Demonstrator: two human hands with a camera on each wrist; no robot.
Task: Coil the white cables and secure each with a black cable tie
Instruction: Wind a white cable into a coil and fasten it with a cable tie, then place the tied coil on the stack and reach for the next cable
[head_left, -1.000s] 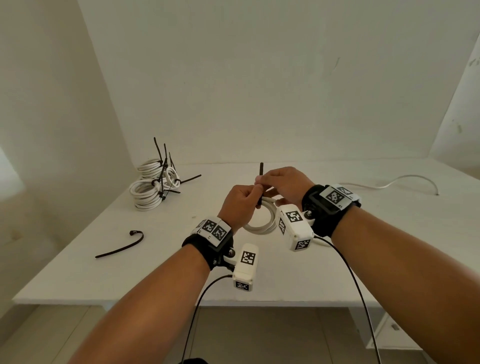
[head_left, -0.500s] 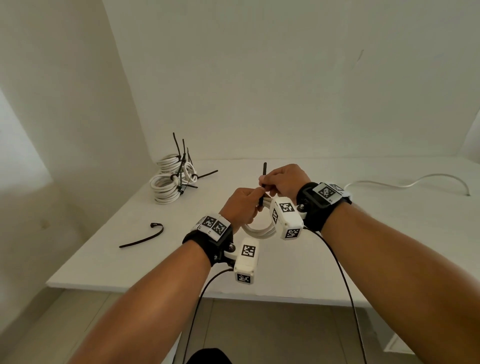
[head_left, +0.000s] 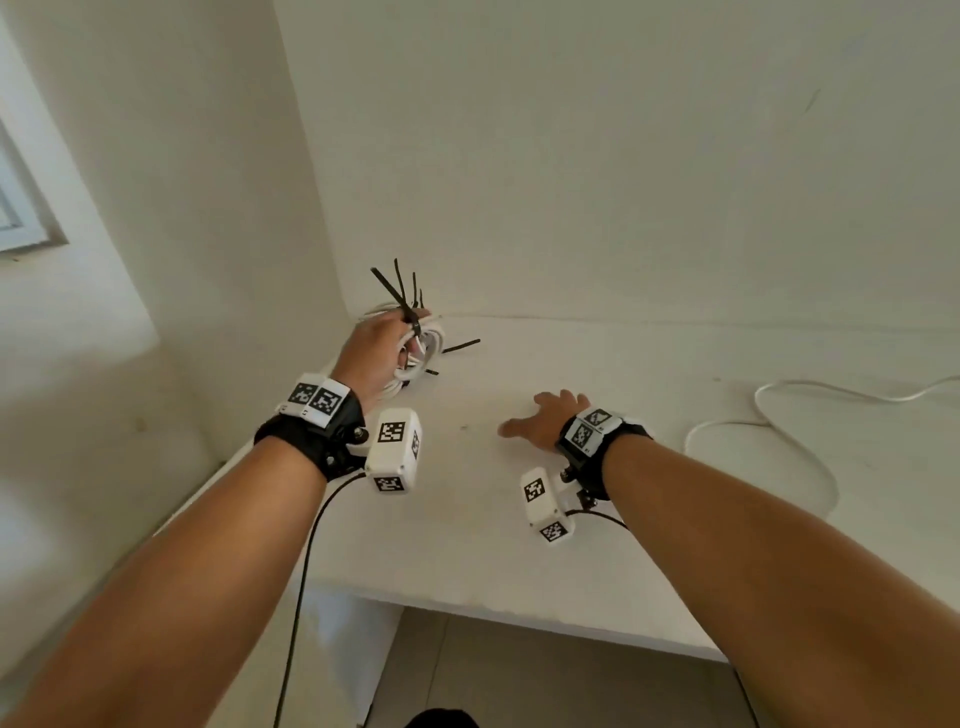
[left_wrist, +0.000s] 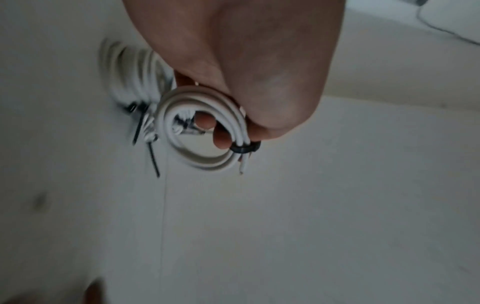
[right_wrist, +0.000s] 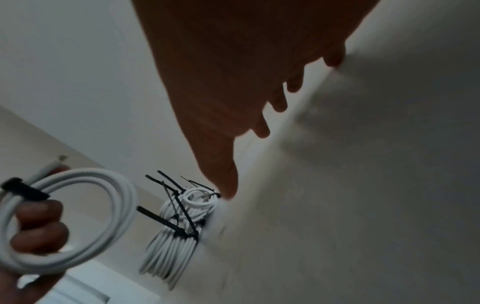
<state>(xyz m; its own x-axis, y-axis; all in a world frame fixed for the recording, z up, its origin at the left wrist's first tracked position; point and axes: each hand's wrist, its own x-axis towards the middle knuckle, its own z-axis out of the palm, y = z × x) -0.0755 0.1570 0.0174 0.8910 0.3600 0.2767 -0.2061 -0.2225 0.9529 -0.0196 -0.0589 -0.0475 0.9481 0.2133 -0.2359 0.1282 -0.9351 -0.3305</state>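
My left hand (head_left: 387, 345) grips a coiled white cable (left_wrist: 200, 164) bound by a black cable tie (left_wrist: 245, 148); its fingers pass through the loop. It holds the coil right by the pile of tied coils (head_left: 428, 338) in the table's back left corner, whose tie tails stick up. The right wrist view shows the same held coil (right_wrist: 78, 216) and the pile (right_wrist: 176, 230). My right hand (head_left: 543, 415) hovers low over the middle of the table, fingers (right_wrist: 262, 129) spread and holding nothing. A loose uncoiled white cable (head_left: 769, 421) lies to the right.
The white table (head_left: 467, 545) meets walls at the back and on the left. Its front edge runs near my forearms. A window frame (head_left: 26, 218) is on the left wall.
My hands have parted. The left hand carried the tied coil back and left to the pile. The right hand let go of the tie and dropped open toward the table.
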